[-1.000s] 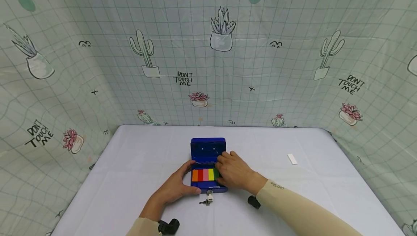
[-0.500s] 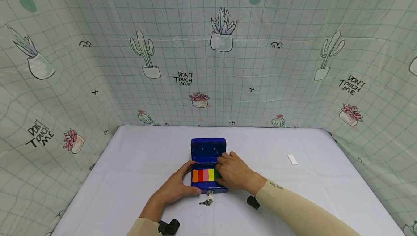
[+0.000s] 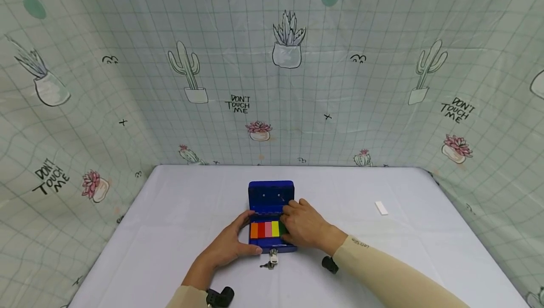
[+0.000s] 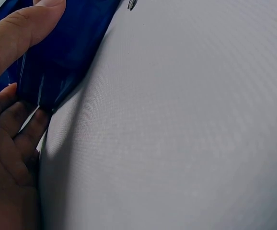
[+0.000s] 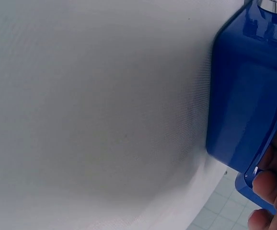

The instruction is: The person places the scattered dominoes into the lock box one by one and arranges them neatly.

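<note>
A small blue metal cash box (image 3: 272, 246) stands on the table with its lid (image 3: 271, 197) raised. Inside lies a row of coloured blocks: orange, red, pink, yellow (image 3: 275, 229) and, at the right end, a dark green block (image 3: 282, 228) partly hidden. My left hand (image 3: 227, 243) grips the box's left side, thumb at the front corner and fingers toward the back; the left wrist view shows the thumb over the blue wall. My right hand (image 3: 306, 225) reaches over the right edge, its curled fingers and thumb at the green block. Its fingertips are mostly hidden.
A lock (image 3: 274, 256) with keys (image 3: 268, 265) hangs at the box's front and lies on the white tablecloth (image 3: 170, 232). A white rectangular piece (image 3: 381, 208) lies to the right. Behind the table hangs a cactus-print curtain (image 3: 229, 142).
Both hands and the box stay almost in place. The head view has only shifted slightly.
</note>
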`<state>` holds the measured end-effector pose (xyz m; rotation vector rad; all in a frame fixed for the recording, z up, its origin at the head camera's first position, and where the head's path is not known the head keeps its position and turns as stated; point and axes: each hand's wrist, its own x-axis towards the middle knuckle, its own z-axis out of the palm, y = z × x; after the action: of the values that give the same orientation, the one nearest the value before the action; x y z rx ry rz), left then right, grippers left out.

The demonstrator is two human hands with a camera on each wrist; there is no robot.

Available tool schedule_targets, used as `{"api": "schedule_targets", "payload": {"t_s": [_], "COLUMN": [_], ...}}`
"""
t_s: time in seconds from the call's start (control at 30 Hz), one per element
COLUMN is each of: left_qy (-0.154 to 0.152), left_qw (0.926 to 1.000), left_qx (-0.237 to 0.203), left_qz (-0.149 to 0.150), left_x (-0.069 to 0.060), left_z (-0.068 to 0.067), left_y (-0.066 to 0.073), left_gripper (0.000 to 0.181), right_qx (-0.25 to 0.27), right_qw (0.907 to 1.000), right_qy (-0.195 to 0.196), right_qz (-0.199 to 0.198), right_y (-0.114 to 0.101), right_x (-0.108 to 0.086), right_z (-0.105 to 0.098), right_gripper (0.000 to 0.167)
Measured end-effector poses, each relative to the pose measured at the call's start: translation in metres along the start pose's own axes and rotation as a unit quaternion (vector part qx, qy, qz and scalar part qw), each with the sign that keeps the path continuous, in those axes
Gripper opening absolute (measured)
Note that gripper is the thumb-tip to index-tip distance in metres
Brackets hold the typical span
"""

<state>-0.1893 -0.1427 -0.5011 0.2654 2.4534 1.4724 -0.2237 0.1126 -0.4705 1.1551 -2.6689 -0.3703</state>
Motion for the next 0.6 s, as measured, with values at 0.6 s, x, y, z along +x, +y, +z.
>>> {"api": "schedule_targets", "payload": {"t_s": [0.6], "left_qy": [-0.002], "left_qw": [0.9999], "left_qx": [-0.009], "left_qz": [-0.005], "left_x": [-0.0004], "left_z": [0.0003], "left_y": [0.0007], "left_gripper": [0.107], "right_qx": [0.011], "right_qw": [0.9966], "right_qy": [0.08], "right_qz": [0.017], "right_y": [0.0045], "right_x": [-0.0084], "right_z": [0.0061], "right_gripper": [0.053]}}
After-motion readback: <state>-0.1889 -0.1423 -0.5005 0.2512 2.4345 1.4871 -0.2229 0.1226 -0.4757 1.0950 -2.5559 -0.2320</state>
